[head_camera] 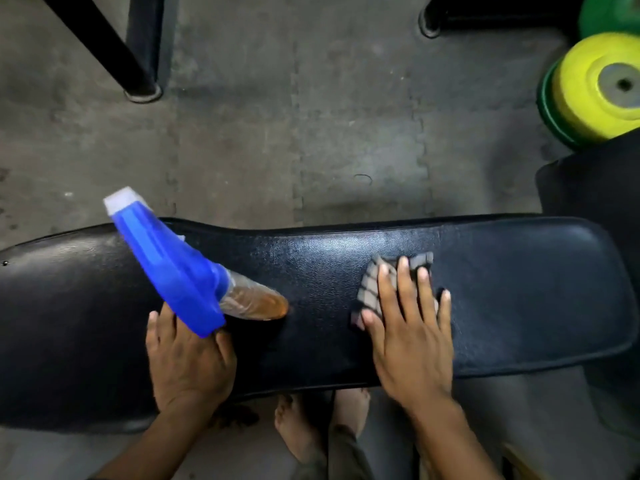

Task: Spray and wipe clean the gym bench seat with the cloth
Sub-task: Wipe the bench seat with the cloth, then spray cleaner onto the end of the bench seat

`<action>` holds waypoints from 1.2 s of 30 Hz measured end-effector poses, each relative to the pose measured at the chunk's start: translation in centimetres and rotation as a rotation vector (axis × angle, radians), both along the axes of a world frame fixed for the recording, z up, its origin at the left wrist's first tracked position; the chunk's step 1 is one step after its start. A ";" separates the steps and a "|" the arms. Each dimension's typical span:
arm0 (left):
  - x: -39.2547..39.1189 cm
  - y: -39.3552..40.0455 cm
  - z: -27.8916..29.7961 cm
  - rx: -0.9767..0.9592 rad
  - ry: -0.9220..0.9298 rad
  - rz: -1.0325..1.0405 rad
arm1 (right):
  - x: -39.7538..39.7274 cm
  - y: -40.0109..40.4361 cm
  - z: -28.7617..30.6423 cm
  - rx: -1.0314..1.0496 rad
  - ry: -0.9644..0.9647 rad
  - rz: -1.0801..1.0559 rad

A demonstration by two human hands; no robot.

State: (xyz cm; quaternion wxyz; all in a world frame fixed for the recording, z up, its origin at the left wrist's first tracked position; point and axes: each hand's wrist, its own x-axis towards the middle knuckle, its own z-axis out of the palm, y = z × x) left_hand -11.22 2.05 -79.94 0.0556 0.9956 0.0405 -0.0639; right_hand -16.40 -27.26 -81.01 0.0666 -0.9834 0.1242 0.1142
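The bench (485, 292) is stretching across the view, its black padded seat showing a fine leather-like grain and a dull sheen near the middle. The right hand (412, 334) is pressing flat, fingers spread wide, on a grey checked cloth (372, 289) lying on the seat right of centre. The left hand (187, 362) is resting on the seat's near edge, gripping the blue trigger head of a spray bottle (173, 268); the bottle's clear body, holding amber liquid, is lying against the seat. No writing is legible anywhere. Yellow and green weight plates (588, 95) are sitting on the floor (311, 116) at far right.
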 end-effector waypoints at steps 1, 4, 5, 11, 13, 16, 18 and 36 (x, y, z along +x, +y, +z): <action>0.0 -0.1 0.0 -0.004 -0.002 -0.006 | 1.9 0.3 -0.1 0.008 -0.006 -0.019; 0.2 -0.2 0.2 0.002 0.036 0.015 | 5.2 2.4 -0.2 0.049 0.004 -0.005; 0.3 -0.2 0.3 0.004 0.050 0.016 | 5.1 3.2 -0.2 0.059 -0.001 0.017; 0.2 -0.1 0.0 0.021 0.041 0.014 | -2.8 6.4 -0.1 0.139 -0.033 0.155; 0.3 0.1 -0.3 -0.002 0.013 0.016 | -4.6 6.0 -0.1 0.109 -0.035 0.171; 0.1 0.0 -0.4 0.003 0.027 0.020 | -4.4 5.5 0.0 0.090 -0.017 0.162; 0.1 0.1 -0.4 -0.007 0.048 0.017 | -2.7 5.8 0.0 0.091 -0.026 0.130; 0.4 4.3 0.4 -0.343 0.138 -0.147 | 3.7 10.9 10.8 1.091 -0.361 -0.171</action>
